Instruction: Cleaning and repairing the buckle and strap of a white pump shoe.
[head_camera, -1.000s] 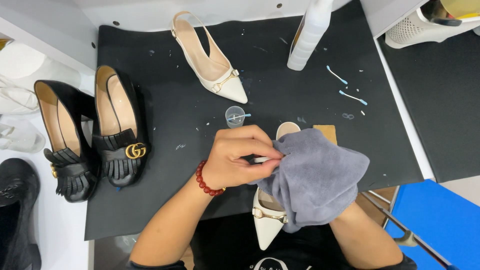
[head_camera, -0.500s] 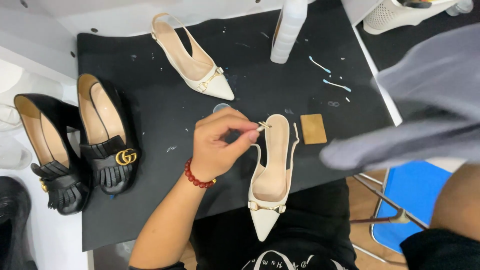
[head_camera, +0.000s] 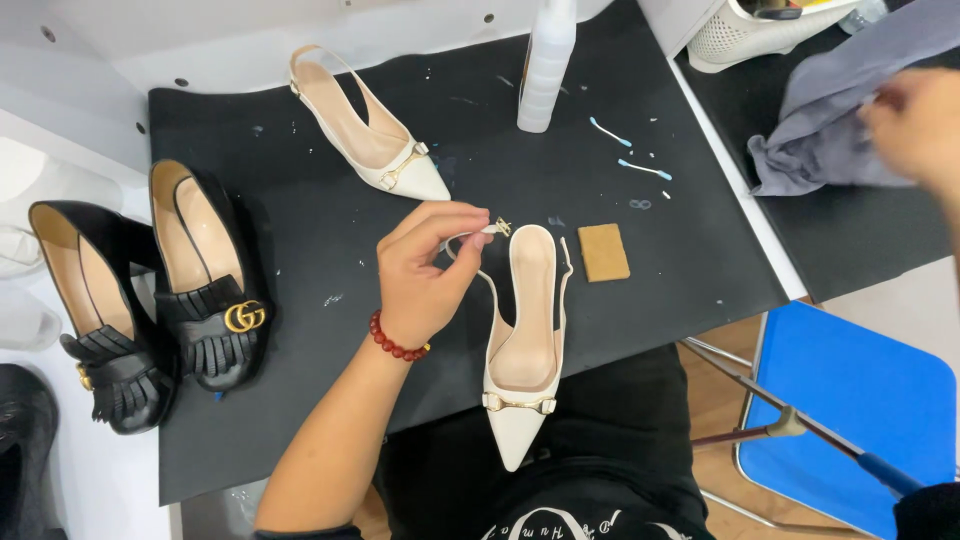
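Observation:
A cream slingback shoe (head_camera: 525, 350) lies on the black mat (head_camera: 300, 250), its pointed toe toward me and hanging over the mat's front edge. My left hand (head_camera: 425, 270), with a red bead bracelet at the wrist, pinches the shoe's thin strap (head_camera: 478, 236) near its small gold buckle. My right hand (head_camera: 915, 125) is far out to the right, blurred, holding a grey cloth (head_camera: 830, 110) over a second black mat. The matching cream slingback shoe (head_camera: 375, 140) lies at the back of the mat.
A white bottle (head_camera: 545, 65) stands at the back. Two cotton swabs (head_camera: 628, 150) and a tan square pad (head_camera: 604, 252) lie right of the shoe. Two black loafers (head_camera: 205, 280) with fringes sit at the left. A blue stool (head_camera: 860, 390) is at lower right.
My right hand has carried the grey cloth off the shoe, up and away to the right. My left hand stays pinching the strap of the near shoe.

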